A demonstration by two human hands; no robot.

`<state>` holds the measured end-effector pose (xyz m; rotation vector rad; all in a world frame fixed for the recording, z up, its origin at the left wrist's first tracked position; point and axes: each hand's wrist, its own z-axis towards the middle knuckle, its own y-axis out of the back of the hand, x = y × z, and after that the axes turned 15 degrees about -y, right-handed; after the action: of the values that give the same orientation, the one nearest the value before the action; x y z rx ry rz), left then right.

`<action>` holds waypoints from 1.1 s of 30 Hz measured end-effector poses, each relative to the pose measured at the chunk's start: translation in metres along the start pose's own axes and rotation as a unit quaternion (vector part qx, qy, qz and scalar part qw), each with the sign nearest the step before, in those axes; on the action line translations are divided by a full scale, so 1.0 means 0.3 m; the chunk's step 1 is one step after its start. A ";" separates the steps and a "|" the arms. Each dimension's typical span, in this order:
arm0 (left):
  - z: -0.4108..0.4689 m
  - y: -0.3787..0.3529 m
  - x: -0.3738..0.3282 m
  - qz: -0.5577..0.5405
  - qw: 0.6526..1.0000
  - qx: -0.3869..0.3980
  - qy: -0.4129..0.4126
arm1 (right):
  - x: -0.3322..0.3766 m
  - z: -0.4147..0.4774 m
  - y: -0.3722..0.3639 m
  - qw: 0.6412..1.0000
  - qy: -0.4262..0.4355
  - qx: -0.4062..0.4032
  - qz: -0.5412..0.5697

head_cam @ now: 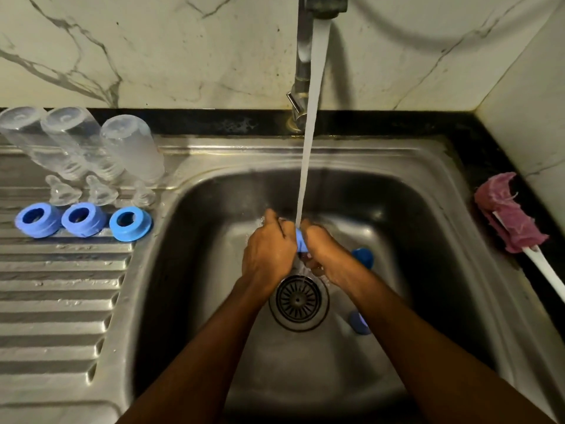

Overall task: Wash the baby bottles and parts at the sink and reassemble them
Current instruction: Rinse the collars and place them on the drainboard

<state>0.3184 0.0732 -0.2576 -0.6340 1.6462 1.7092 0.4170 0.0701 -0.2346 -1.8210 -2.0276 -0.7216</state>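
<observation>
Under running water (308, 148), left hand (268, 255) and right hand (324, 255) clamp pale-blue part (301, 241), perhaps cap.

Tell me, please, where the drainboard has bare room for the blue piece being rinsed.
The ribbed drainboard nearer you than the three blue rings is bare. Its back is crowded: upturned bottles, teats, then rings. The right counter holds the brush.

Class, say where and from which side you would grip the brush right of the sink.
Best take the brush by its white handle, from above at the near end: it lies flat, slim and bare, while the pink head looks soft.
</observation>
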 end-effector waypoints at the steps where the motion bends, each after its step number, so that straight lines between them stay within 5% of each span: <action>1: 0.004 0.001 0.002 -0.025 0.999 0.006 0.020 | 0.002 0.018 -0.002 0.996 0.016 -0.038 -0.076; 3: 0.020 0.013 0.002 -0.149 0.979 0.070 0.125 | -0.006 0.046 -0.004 0.963 0.100 -0.167 -0.188; 6: 0.026 0.058 0.013 -0.307 0.901 0.165 0.259 | -0.044 0.044 0.002 0.923 0.280 -0.211 -0.162; 9: 0.025 0.047 0.000 -0.290 0.925 0.107 0.220 | -0.069 0.037 0.003 0.895 0.348 -0.200 -0.194; 12: 0.025 0.021 -0.009 -0.087 0.994 0.021 0.067 | -0.048 0.062 -0.023 0.937 0.263 -0.190 -0.129; 14: 0.010 0.023 -0.008 -0.007 0.999 -0.011 -0.030 | 0.001 0.064 -0.019 0.993 0.040 -0.110 0.001; 16: 0.005 0.018 0.000 0.023 0.996 -0.018 -0.082 | 0.041 0.043 0.000 0.986 -0.142 -0.017 0.089; 18: 0.018 0.009 0.013 -0.021 1.000 -0.002 0.003 | 0.038 0.023 0.004 0.992 -0.124 -0.022 -0.010; 20: 0.028 0.011 0.020 -0.199 0.967 0.030 0.156 | -0.005 0.029 -0.017 0.972 0.094 -0.159 -0.142; 22: 0.016 0.020 0.003 -0.281 0.933 0.043 0.220 | -0.056 0.016 -0.033 0.919 0.282 -0.212 -0.176; 23: 0.015 0.021 -0.004 -0.255 0.948 0.030 0.189 | -0.054 0.029 -0.039 0.926 0.278 -0.207 -0.150; 25: 0.015 0.024 -0.009 -0.097 0.992 0.001 0.076 | 0.003 0.053 -0.035 0.985 0.087 -0.148 0.002; 27: 0.005 0.025 -0.018 -0.010 0.999 -0.017 -0.026 | 0.043 0.051 -0.018 0.988 -0.100 -0.094 0.075; 28: 0.003 0.018 -0.015 -0.013 0.999 -0.014 -0.047 | 0.045 0.062 -0.011 0.990 -0.094 -0.096 0.043; 30: 0.014 0.022 -0.001 -0.096 0.995 0.009 0.023 | 0.006 0.067 -0.012 0.984 0.079 -0.151 -0.055; 33: 0.023 0.057 0.001 -0.294 0.916 0.145 0.230 | -0.061 0.056 -0.006 0.903 0.328 -0.211 -0.179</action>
<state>0.3062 0.0805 -0.2458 -1.2976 1.7261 0.8993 0.4192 0.0642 -0.2588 -1.1185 -1.8167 -1.7235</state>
